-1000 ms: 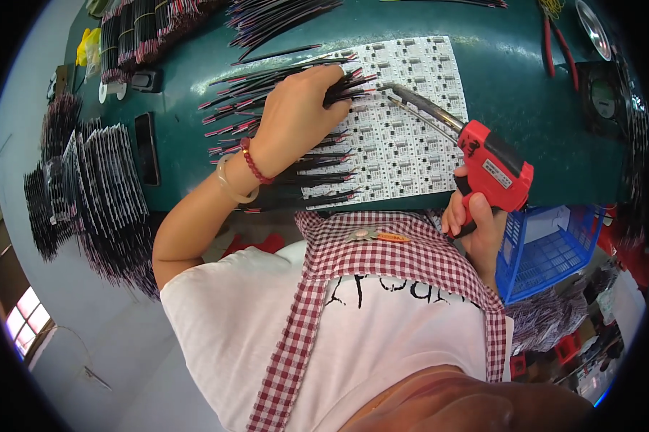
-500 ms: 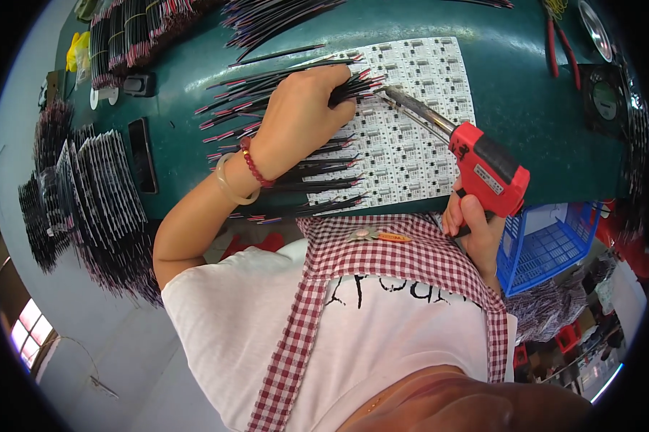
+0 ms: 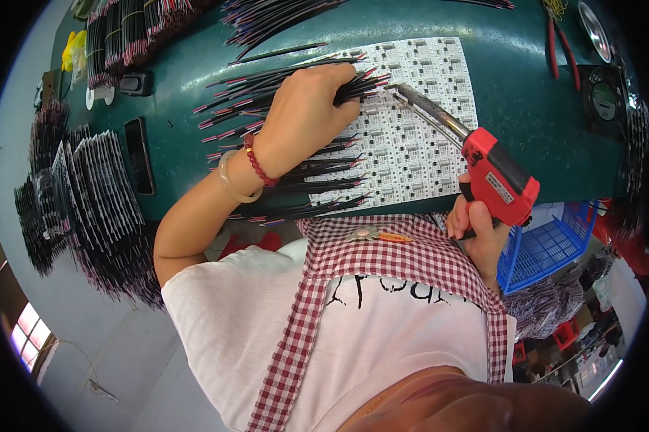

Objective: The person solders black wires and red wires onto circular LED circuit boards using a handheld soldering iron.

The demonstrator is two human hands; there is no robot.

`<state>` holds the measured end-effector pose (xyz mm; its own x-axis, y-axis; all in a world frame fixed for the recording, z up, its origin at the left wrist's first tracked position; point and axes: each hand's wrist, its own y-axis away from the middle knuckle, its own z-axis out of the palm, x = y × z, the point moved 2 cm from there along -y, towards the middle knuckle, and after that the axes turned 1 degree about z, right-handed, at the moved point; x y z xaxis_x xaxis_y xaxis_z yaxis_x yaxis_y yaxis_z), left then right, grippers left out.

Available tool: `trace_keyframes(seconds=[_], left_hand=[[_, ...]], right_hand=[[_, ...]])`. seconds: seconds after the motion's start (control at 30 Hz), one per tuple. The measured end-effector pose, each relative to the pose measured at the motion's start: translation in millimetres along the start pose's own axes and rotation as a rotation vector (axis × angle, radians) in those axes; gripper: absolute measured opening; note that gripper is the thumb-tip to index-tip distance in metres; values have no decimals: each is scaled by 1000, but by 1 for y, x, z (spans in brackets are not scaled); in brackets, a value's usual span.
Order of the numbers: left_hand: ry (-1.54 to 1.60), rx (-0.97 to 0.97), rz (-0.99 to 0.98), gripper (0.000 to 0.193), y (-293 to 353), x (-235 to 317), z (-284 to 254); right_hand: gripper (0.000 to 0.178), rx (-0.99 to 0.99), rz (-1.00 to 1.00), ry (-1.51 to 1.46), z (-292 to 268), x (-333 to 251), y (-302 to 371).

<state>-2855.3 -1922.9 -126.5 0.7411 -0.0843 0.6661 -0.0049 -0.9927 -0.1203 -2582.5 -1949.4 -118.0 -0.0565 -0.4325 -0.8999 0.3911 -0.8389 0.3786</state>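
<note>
My left hand (image 3: 306, 104) is closed around a bundle of black wires (image 3: 366, 86) with red and pale tips, over a white panel of small circuit boards (image 3: 418, 155). In my right hand (image 3: 479, 227) I hold a red soldering gun (image 3: 503, 183) by its grip. Its metal nozzle points up and left, with the tip close to the wire ends; whether they touch I cannot tell. More black wires (image 3: 331, 183) lie in rows across the panel's left side, below my left wrist. My left palm hides part of the bundle.
Further wire bundles (image 3: 274, 18) lie at the table's far side, with tied bundles (image 3: 123, 36) at the far left. A phone (image 3: 139, 155) and stacked wired boards (image 3: 97, 187) are on the left. Red-handled pliers (image 3: 563, 50) sit far right; a blue crate (image 3: 544, 248) stands below the table edge.
The soldering gun and my right hand have shifted slightly right, the tip drawing back a little. My left hand has moved slightly right with the wires.
</note>
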Motion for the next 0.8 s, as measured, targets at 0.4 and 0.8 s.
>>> trace_keyframes(seconds=[0.4,0.8], left_hand=[[-42,-62,-43,19,-2,1,-2],[-40,-60,-24,16,-2,0,1]], right_hand=[[30,-8,-3,-54,-3,10,-3],[41,-10,-64,3,0,6,-1]])
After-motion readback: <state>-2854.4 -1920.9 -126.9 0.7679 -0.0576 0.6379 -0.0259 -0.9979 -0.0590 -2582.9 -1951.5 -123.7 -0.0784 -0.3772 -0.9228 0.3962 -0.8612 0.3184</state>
